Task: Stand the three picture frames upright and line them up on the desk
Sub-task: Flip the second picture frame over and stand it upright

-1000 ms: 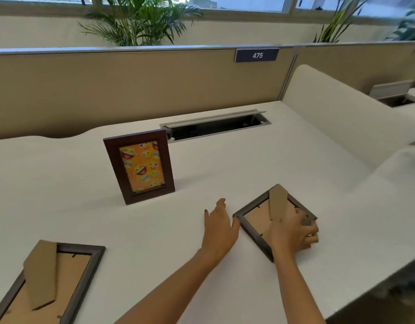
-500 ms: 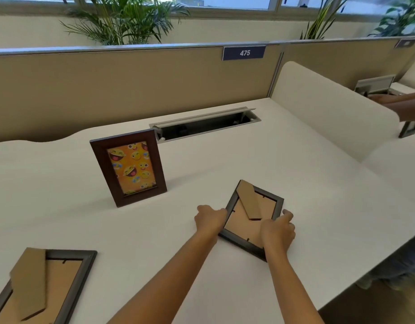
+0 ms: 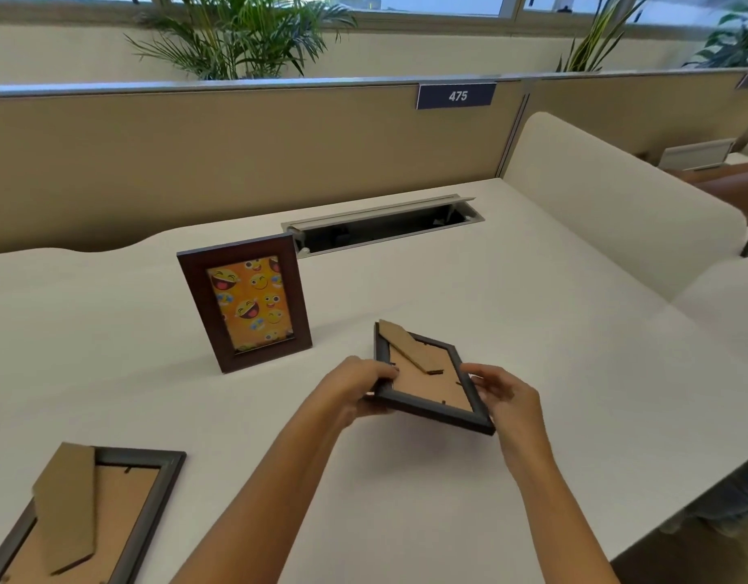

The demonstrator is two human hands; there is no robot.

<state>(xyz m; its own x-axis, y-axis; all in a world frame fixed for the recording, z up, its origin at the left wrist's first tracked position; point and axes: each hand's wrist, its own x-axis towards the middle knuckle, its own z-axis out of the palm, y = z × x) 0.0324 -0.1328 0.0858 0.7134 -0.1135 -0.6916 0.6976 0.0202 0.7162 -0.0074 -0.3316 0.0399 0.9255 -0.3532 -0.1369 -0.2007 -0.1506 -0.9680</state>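
A dark grey picture frame (image 3: 429,383) is held just above the white desk (image 3: 532,330), back side up, with its cardboard stand showing. My left hand (image 3: 355,387) grips its left edge and my right hand (image 3: 507,394) grips its right edge. A brown frame with an orange emoji picture (image 3: 245,303) stands upright to the left, behind my hands. A third grey frame (image 3: 81,516) lies face down at the desk's front left corner, partly cut off by the image edge.
An open cable tray (image 3: 384,225) is set into the desk at the back. A tan partition (image 3: 237,162) with a "475" label runs behind it. A cream side divider (image 3: 616,204) bounds the right. Another person's arm (image 3: 734,183) shows at far right.
Both hands closed on the grey frame's edges, turned it and lifted it off the desk. The view shifted to the left.
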